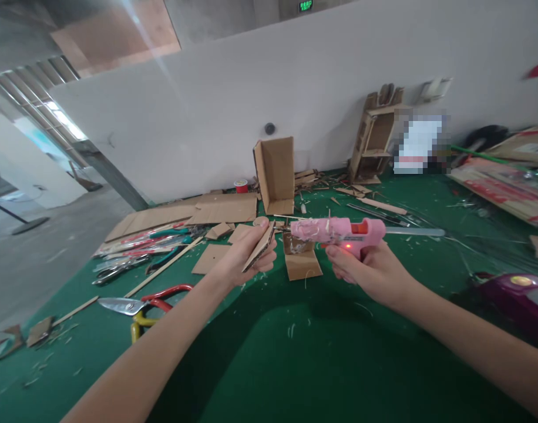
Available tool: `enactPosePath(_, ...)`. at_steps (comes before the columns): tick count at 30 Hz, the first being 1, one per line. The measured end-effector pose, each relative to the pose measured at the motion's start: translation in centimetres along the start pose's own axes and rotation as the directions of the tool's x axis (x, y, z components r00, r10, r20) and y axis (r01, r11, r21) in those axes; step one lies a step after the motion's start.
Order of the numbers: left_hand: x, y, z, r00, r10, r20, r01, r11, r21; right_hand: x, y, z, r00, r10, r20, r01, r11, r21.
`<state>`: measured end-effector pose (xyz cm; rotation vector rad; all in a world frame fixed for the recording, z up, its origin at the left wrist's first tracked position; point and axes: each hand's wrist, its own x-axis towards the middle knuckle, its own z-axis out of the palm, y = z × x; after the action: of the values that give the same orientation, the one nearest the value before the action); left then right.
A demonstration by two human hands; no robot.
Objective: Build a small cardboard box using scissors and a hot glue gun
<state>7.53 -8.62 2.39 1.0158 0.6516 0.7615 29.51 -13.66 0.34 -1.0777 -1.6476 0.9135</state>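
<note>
Centre frame, the left hand (239, 254) clamps a tilted cardboard piece (259, 248) in its fingers. Just right, the right hand (366, 267) grips a pink glue gun (333, 230), long axis level, aimed left toward the piece.

Pale wall (198, 111), grey floor (61, 247), exit sign (305, 6)

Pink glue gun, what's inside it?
A pale stick pokes out the back of the pink glue gun; its inside is covered and cannot be seen.
</note>
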Motion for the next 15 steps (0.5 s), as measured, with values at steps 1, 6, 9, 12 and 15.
enactPosePath(1, -0.04, -0.01, 0.03, 1.000, 0.000, 0.003, 0.000, 1.000, 0.001, 0.02, -0.01, -0.03, 1.000, -0.004, -0.004, 0.004, 1.000, -0.010)
enactPosePath(6, -0.16, -0.17, 0.12, 1.000, 0.005, 0.022, -0.005, 1.000, 0.017, 0.18, -0.23, -0.22, 1.000, -0.008, -0.017, 0.007, 0.998, -0.063)
enactPosePath(9, -0.09, -0.20, 0.05, 0.999, 0.002, 0.041, -0.003, 1.000, 0.019, 0.26, -0.25, -0.18, 0.999, 0.003, -0.032, -0.005, 0.998, -0.068)
enactPosePath(12, -0.06, -0.15, 0.01, 0.999, -0.001, 0.045, -0.001, 1.000, 0.025, 0.27, -0.15, -0.07, 0.999, 0.012, -0.044, -0.014, 0.999, -0.043)
enactPosePath(15, -0.14, -0.10, 0.10, 0.999, -0.006, 0.037, 0.005, 0.999, 0.036, 0.26, 0.00, -0.06, 0.998, 0.020, -0.051, -0.022, 0.999, -0.033)
